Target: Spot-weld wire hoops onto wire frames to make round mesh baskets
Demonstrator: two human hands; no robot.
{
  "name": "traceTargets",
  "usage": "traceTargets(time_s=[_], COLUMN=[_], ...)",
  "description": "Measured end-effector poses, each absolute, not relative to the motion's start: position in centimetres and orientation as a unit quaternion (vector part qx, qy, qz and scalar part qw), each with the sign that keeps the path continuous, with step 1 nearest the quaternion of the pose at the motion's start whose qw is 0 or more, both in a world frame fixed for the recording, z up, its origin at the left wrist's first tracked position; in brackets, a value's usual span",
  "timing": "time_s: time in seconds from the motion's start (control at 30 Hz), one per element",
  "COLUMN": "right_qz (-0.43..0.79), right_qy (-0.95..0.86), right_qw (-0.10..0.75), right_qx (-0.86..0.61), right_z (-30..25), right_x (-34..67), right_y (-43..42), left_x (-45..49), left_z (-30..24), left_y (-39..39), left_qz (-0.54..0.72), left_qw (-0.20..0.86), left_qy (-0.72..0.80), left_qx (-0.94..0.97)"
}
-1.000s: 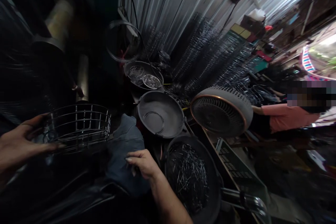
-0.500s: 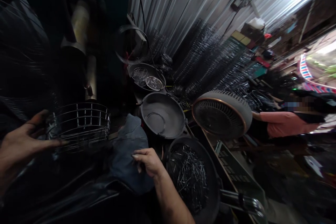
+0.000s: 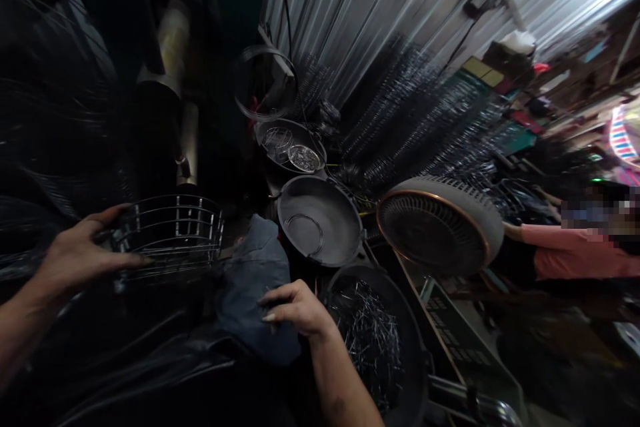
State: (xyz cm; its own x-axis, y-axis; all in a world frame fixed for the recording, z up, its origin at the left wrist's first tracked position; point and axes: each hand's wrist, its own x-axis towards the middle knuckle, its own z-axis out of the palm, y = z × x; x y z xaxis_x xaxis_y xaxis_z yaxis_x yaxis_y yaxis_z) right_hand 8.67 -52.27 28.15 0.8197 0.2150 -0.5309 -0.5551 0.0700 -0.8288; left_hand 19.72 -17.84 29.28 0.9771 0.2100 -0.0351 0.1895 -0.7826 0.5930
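My left hand (image 3: pixel 83 250) grips the left end of a round wire basket (image 3: pixel 187 230), thumb along its near side and fingers toward its upper rim. The basket has thin shiny metal rods and stands in front of a dark machine. My right hand (image 3: pixel 300 310) is above blue-grey cloth (image 3: pixel 253 280), its fingertips pinched together; whatever they hold is too small to make out. Right of this hand, a dark pan (image 3: pixel 417 347) contains a heap of short metal wires (image 3: pixel 373 327). Black plastic-like material (image 3: pixel 150 360) covers the area below the basket.
A grey pan (image 3: pixel 335 220) with a wire ring in it and another pan (image 3: pixel 270 130) with wire pieces stand behind. A round fan (image 3: pixel 440 227) is to the right. Stacked wire parts (image 3: pixel 390 107) line the corrugated wall. A person in a pink top (image 3: pixel 575 250) is at far right.
The view has shifted slightly, so most things sit farther right. My left hand stays on the wire basket. My right hand's fingers have changed position a little over the cloth.
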Motion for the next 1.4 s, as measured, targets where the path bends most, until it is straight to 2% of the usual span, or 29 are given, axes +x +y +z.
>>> traceTargets(time_s=[0.13,0.27,0.4,0.53,0.6,0.73,0.8,0.97,1.27,1.4], right_qz=[0.308,0.226,0.240,0.256,0.167,-0.097,-0.175,-0.205,-0.207,-0.216], right_qy=[0.051,-0.125,-0.199,-0.189,-0.222,-0.375,-0.419,-0.444,-0.437,-0.447], right_qw=[0.681,0.570,0.521,0.499,0.440,0.203,0.138,0.170,0.130,0.189], right_qx=[-0.663,-0.780,-0.794,-0.806,-0.854,-0.899,-0.880,-0.855,-0.866,-0.847], right_z=[32.3,35.6,36.5,35.6,34.9,33.8,33.7,33.3,33.2,33.3], right_x=[10.7,14.1,18.4,21.2,21.9,21.6,21.2,21.8,23.1,23.2], right_y=[-51.5,-48.4,-43.8,-40.9,-40.5,-40.0,-39.7,-39.8,-39.8,-39.5], left_x=[20.0,19.8,20.4,19.8,19.9,20.9,21.4,22.1,23.2,23.5], left_z=[29.8,30.8,30.7,31.0,31.0,30.9,30.9,30.8,31.1,31.1], left_y=[-19.0,-20.4,-20.1,-20.1,-19.9,-19.4,-19.2,-19.3,-19.2,-19.1], left_qz=[0.024,0.051,0.058,0.072,0.077,0.085,0.089,0.098,0.119,0.117], left_qw=[0.357,0.399,0.409,0.421,0.421,0.424,0.428,0.429,0.443,0.458], left_qy=[0.030,-0.057,-0.074,-0.088,-0.093,-0.081,-0.076,-0.076,-0.078,-0.065], left_qx=[0.933,0.914,0.908,0.900,0.899,0.898,0.896,0.895,0.885,0.879])
